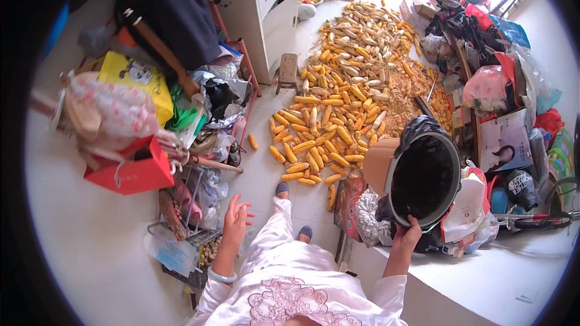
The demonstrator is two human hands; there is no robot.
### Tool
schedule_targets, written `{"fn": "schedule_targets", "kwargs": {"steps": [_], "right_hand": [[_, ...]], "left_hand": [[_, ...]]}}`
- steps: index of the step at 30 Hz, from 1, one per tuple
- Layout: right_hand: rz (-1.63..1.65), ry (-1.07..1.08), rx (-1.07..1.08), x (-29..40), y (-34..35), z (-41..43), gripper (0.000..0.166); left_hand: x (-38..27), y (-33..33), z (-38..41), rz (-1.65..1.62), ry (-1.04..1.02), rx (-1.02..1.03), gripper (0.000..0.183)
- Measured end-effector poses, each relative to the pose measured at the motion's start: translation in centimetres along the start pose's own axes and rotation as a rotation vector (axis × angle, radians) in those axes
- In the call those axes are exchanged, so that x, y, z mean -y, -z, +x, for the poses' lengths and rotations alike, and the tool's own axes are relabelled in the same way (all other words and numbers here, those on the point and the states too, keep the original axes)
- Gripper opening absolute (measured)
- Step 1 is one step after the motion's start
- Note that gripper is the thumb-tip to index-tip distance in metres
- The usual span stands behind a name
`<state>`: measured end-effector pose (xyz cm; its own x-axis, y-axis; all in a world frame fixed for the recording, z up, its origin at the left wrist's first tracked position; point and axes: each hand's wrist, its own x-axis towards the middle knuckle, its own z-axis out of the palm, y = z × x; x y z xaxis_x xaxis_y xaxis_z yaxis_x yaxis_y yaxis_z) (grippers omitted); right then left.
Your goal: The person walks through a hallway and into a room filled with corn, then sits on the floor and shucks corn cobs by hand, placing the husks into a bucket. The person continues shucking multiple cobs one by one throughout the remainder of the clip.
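Observation:
My right hand [406, 234] grips the lower rim of a trash bin [375, 163] lined with a black plastic bag [421, 176]. The bin is tilted, its mouth facing me, and its inside looks dark. On the left, my left hand [237, 217] is raised over the floor with its fingers apart and nothing in it. Ahead of my feet, a large heap of corn cobs [335, 122] covers the floor, some yellow and bare, others with pale husks. Orange-brown corn debris [403, 95] lies at the heap's right side, behind the bin.
A small wooden stool [288, 70] stands left of the heap, by a white cabinet [278, 22]. A cluttered rack with a red paper bag [136, 167] is at the left. Bags and boxes [505, 140] crowd the right side. One cob [252, 141] lies apart on the floor.

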<state>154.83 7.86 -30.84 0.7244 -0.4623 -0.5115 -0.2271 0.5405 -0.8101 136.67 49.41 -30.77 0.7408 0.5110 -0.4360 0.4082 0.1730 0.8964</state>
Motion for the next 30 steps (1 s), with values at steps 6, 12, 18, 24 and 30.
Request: {"fn": "schedule_targets", "kwargs": {"steps": [6,12,18,24,30], "right_hand": [[0.033,-0.059,-0.126,-0.1,-6.2,2.6,0.028],[0.106,-0.042,-0.205,-1.1,-10.5,6.5,0.014],[0.062,-0.032,-0.304,-1.1,-14.9,12.7,0.014],[0.051,-0.109,-0.332,0.3,-23.3,22.5,0.012],[0.083,-0.123,-0.459,2.7,-28.6,32.8,0.018]], "left_hand": [[-6.8,-1.2,12.6,0.062,-0.08,0.072,0.045],[-11.2,-3.0,21.7,0.085,-0.112,0.102,0.043],[-12.9,-7.0,28.6,0.084,-0.022,0.102,0.044],[-18.6,-15.2,39.7,0.115,-0.068,0.062,0.041],[-29.2,-27.1,49.1,0.149,-0.091,0.126,0.043]]}}
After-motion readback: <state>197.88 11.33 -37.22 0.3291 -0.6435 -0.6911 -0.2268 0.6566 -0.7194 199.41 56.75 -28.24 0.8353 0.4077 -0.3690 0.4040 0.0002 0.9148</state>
